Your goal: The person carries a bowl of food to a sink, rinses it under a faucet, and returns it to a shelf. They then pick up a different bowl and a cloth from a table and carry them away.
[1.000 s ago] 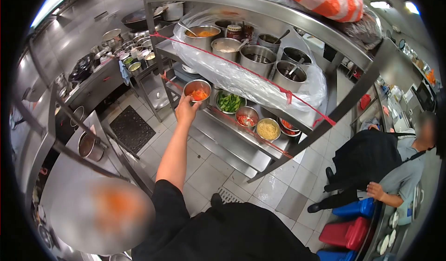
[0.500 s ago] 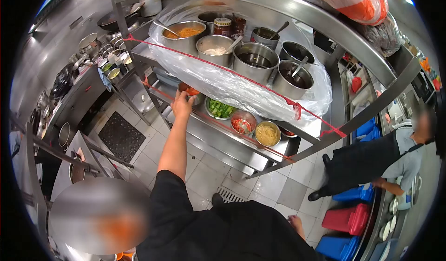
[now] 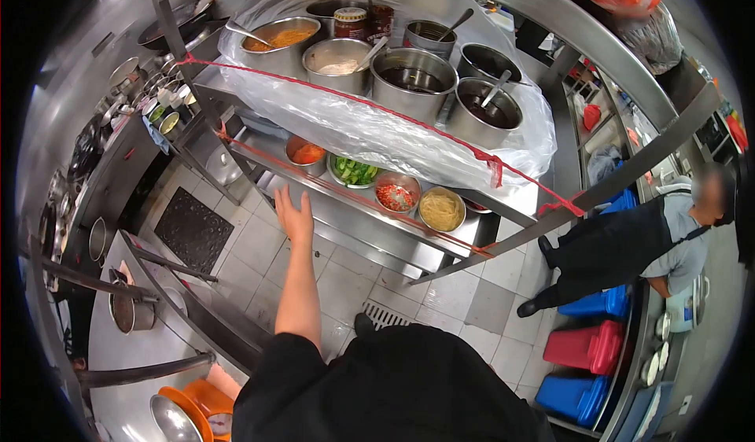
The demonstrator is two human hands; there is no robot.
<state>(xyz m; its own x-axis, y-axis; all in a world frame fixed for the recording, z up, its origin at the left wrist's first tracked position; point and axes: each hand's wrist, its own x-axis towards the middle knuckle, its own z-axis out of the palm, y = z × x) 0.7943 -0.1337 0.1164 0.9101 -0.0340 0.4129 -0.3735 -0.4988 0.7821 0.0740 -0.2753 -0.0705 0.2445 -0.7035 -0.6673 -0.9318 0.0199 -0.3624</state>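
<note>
With its fingers spread and nothing in it, my left hand (image 3: 294, 215) hangs in front of the lower shelf. Nearest to it is a metal pot (image 3: 313, 167) with orange-red food pieces inside; the hand is apart from it. To the right along that shelf stand a bowl of cut green vegetable (image 3: 354, 171), a bowl of chopped red and white pieces (image 3: 396, 197) and a bowl of pale yellow strips (image 3: 442, 209). My right hand is out of sight.
Above, a plastic-covered shelf (image 3: 314, 100) holds several sauce pots, some with spoons, and a red-lidded jar (image 3: 350, 23). Red string (image 3: 354, 112) runs along its front. A co-worker in a dark apron (image 3: 605, 249) stands at right near lidded bins (image 3: 582, 346). A drain grate (image 3: 385, 314) lies in the floor.
My left hand has let go of the pot's rim and drawn back toward me, fingers spreading. My right hand has left the view. A blurred person at lower left is gone.
</note>
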